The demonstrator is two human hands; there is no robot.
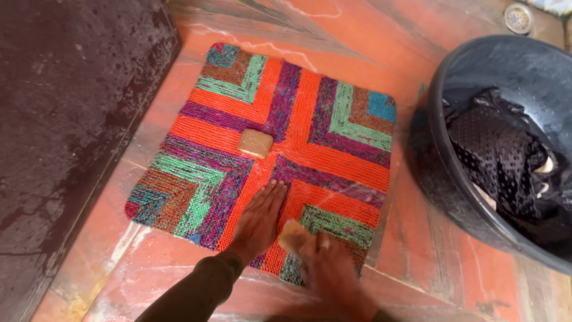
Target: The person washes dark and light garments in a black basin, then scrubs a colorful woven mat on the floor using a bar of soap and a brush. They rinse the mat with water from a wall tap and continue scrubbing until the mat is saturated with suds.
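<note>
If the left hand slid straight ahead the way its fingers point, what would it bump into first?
Probably the tan soap bar. The left hand lies flat on the colourful knitted mat, fingers pointing up the picture and slightly right. The bar sits just ahead, perhaps a little left of that line, so the hand might only graze it.

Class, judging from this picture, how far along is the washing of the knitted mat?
Done: the mat lies spread flat on the wet floor, a soap bar on its middle. In hand: the left hand presses the mat while the blurred right hand rubs a brush-like thing at the near edge. Left: no lather shows on the far half.
</note>
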